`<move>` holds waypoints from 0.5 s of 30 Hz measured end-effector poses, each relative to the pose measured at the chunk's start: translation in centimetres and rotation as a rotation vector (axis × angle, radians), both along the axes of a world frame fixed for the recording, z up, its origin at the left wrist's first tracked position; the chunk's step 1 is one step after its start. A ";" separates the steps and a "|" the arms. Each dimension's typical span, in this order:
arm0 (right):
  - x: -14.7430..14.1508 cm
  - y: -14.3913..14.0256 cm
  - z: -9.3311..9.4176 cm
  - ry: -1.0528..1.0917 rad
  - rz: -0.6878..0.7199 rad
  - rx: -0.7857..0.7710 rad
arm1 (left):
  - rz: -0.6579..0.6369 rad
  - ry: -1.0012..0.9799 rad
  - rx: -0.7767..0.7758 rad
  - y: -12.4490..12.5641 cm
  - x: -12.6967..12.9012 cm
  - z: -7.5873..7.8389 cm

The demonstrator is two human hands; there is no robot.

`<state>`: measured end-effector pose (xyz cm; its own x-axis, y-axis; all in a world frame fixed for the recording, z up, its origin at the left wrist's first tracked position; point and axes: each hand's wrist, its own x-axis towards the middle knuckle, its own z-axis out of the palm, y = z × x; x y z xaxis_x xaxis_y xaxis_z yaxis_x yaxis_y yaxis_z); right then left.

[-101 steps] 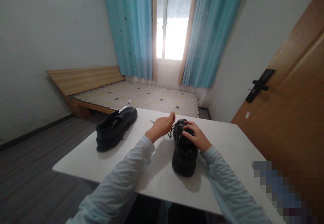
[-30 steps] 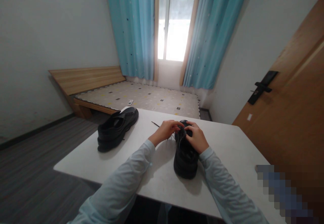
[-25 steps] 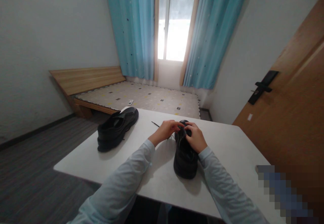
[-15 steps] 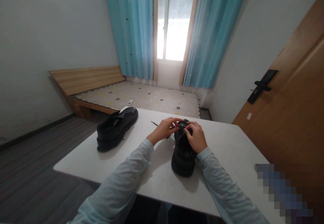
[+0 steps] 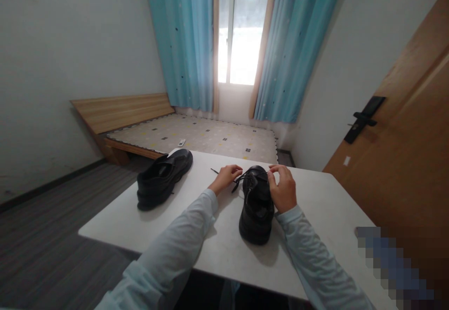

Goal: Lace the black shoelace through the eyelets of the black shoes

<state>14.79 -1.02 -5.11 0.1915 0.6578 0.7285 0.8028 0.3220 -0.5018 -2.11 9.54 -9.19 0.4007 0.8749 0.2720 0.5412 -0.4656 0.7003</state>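
Note:
A black lace-up shoe (image 5: pixel 255 223) stands on the white table with its heel toward me and its toe pointing away. My left hand (image 5: pixel 226 179) is left of the shoe's front, its fingers pinched on a black shoelace (image 5: pixel 241 178) that runs out from the eyelets. On the other side, my right hand (image 5: pixel 284 189) is closed by the shoe's right edge, thumb and forefinger together; what is between them is hidden. The second black shoe (image 5: pixel 159 188) rests at the table's left, its toe also pointing away.
The white table (image 5: pixel 315 221) reaches the bed (image 5: pixel 206 134), where a white remote (image 5: pixel 181 142) lies. A wooden door (image 5: pixel 403 113) with a black handle is to the right. A blurred-out object (image 5: pixel 389 263) covers the table's right edge. Blue curtains (image 5: pixel 189 43) flank the window.
My hands have moved apart from over the shoe's laces, the left a little leftward and the right to the shoe's right side. The laces and tongue area now show.

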 end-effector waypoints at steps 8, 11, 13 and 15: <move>1.9 0.7 0.1 0.370 0.081 -0.110 | -0.016 -0.082 -0.068 0.4 0.3 0.1; 2.3 0.5 0.6 0.445 0.125 -0.059 | 0.044 -0.217 -0.059 0.4 0.2 0.8; 2.6 0.4 0.9 0.461 0.140 -0.012 | 0.044 -0.324 -0.064 0.2 0.2 1.3; 3.1 0.4 1.1 0.474 0.131 0.036 | 0.014 -0.415 -0.082 -0.2 0.2 1.9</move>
